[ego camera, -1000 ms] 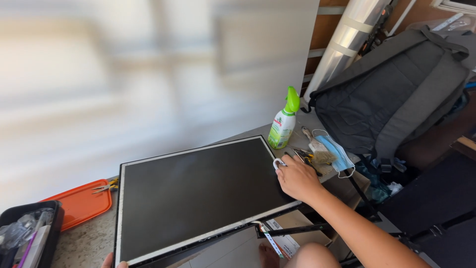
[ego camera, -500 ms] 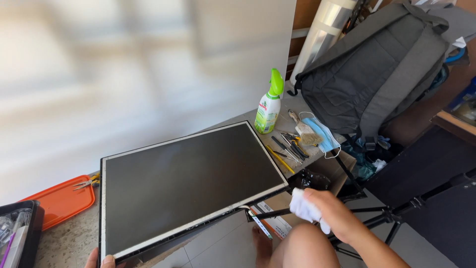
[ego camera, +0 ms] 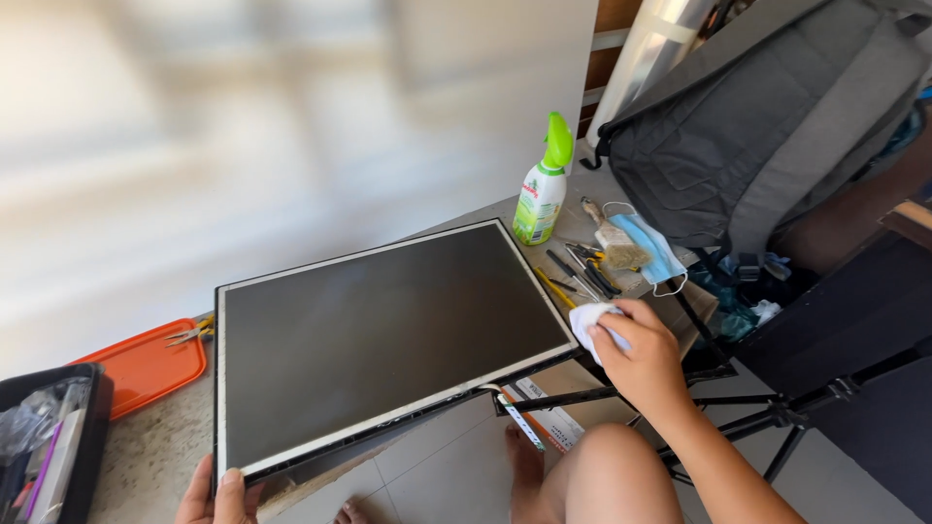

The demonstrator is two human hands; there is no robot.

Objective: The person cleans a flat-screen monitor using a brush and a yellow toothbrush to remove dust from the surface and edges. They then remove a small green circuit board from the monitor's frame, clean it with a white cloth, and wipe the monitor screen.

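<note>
My right hand is curled shut around a wad of white cloth, fingers pinched together on it, hovering just off the right-hand corner of the bare display panel. My left hand grips the panel's near left corner, thumb on top of the frame and the other fingers hidden under it.

The panel lies dark glass upward on the speckled countertop, its near edge jutting over the counter's lip. Its long axis runs from near left to far right, rising toward the green-topped spray bottle, and a thin ribbon cable dangles below the near right corner.

To wipe well, I judge I should bring the cloth flat onto the glass, stroke along that long axis with light pressure, and press my left thumb firmly so the overhanging panel does not tip or slide. I'd steer clear of the cable and the hand tools lying just beside the far right edge.
</note>
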